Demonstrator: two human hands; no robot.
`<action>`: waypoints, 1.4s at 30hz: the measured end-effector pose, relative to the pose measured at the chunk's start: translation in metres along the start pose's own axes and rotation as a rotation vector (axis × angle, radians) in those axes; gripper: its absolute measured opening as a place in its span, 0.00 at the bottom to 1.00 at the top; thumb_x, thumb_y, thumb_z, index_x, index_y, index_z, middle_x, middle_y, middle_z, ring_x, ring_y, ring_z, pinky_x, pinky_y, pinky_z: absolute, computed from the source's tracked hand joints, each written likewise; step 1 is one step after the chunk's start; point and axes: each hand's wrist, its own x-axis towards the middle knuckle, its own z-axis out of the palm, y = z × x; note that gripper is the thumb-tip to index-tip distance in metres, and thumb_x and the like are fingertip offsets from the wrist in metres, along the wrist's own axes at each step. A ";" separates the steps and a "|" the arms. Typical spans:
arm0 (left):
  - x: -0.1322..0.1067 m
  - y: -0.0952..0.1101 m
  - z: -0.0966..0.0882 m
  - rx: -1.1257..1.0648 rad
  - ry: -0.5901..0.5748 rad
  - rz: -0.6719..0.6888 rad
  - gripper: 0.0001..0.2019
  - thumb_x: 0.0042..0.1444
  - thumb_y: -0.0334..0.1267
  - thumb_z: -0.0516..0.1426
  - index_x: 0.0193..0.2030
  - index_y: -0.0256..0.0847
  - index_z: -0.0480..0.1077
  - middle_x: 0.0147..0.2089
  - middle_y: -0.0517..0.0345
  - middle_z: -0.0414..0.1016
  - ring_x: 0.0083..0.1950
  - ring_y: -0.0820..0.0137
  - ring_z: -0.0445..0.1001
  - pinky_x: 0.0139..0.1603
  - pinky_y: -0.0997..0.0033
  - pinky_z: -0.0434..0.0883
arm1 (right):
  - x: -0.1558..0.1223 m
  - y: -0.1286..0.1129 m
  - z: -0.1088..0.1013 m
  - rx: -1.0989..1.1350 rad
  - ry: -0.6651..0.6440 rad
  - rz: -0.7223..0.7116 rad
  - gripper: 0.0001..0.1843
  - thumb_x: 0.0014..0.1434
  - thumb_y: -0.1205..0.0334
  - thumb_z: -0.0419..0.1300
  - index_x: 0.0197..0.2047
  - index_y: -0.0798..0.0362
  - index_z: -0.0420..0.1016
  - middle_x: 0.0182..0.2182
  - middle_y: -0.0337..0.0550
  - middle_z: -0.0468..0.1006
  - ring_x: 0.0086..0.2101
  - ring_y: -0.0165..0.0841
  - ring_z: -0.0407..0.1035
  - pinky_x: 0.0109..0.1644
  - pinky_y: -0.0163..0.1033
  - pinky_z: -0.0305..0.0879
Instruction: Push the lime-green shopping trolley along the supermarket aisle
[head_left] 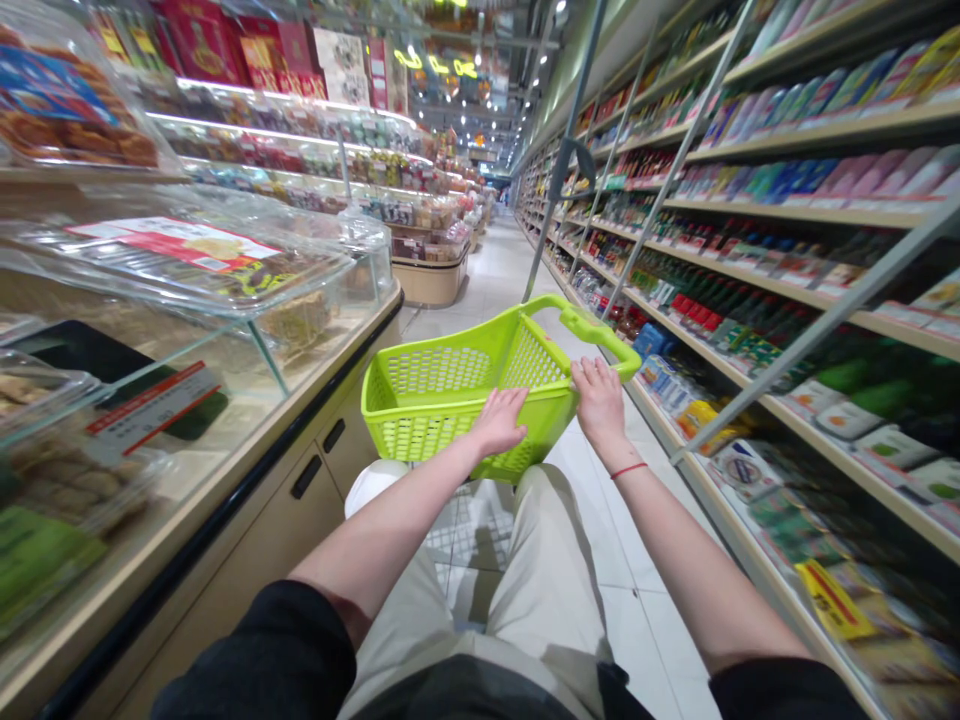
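Observation:
A lime-green plastic shopping basket [420, 385] with a raised handle [592, 330] is held out in front of me over the aisle floor; nothing shows inside it. My left hand [499, 420] grips the basket's near rim, fingers curled over the edge. My right hand [598, 395] is closed on the rim at the near right corner, just below the handle. A thin red string circles my right wrist. My pale trousers and one white shoe [375, 485] show below the basket.
A glass-topped display counter [225, 330] with packaged baked goods runs along my left. Long shelves [787, 260] stocked with bottles and packets line the right. The tiled aisle floor [495, 270] stretches ahead between them toward further displays.

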 end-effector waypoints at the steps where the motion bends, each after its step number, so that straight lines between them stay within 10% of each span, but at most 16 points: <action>1: -0.001 0.000 0.000 0.000 0.002 0.004 0.40 0.56 0.40 0.53 0.75 0.32 0.48 0.76 0.44 0.52 0.77 0.60 0.48 0.78 0.53 0.40 | -0.002 -0.008 0.002 -0.004 -0.006 -0.022 0.27 0.65 0.74 0.47 0.64 0.56 0.70 0.65 0.55 0.69 0.67 0.45 0.55 0.70 0.58 0.50; 8: -0.002 0.004 -0.004 0.020 -0.012 0.000 0.40 0.56 0.42 0.53 0.75 0.32 0.48 0.76 0.44 0.52 0.77 0.61 0.48 0.78 0.54 0.40 | -0.007 -0.038 0.003 -0.015 -0.068 -0.124 0.27 0.65 0.73 0.48 0.65 0.55 0.69 0.65 0.51 0.69 0.66 0.46 0.56 0.70 0.58 0.49; 21: -0.036 -0.020 -0.001 0.231 0.082 -0.150 0.43 0.56 0.39 0.55 0.75 0.27 0.43 0.78 0.39 0.44 0.79 0.57 0.41 0.78 0.52 0.37 | -0.002 -0.022 0.001 0.011 -0.073 -0.092 0.25 0.67 0.68 0.49 0.65 0.54 0.68 0.66 0.56 0.67 0.66 0.45 0.57 0.69 0.57 0.52; 31: -0.036 -0.019 0.001 0.206 0.107 -0.149 0.40 0.55 0.35 0.54 0.74 0.29 0.47 0.76 0.41 0.51 0.78 0.57 0.47 0.78 0.52 0.40 | -0.005 -0.086 0.011 0.043 -0.207 -0.247 0.25 0.69 0.67 0.48 0.66 0.55 0.68 0.66 0.52 0.68 0.66 0.46 0.58 0.70 0.56 0.50; 42: -0.038 -0.022 0.001 0.173 0.115 -0.137 0.39 0.55 0.35 0.53 0.74 0.28 0.49 0.76 0.42 0.53 0.78 0.59 0.47 0.78 0.54 0.38 | 0.004 -0.020 0.004 0.016 -0.052 -0.079 0.25 0.68 0.69 0.46 0.63 0.53 0.71 0.65 0.54 0.69 0.68 0.47 0.54 0.69 0.62 0.51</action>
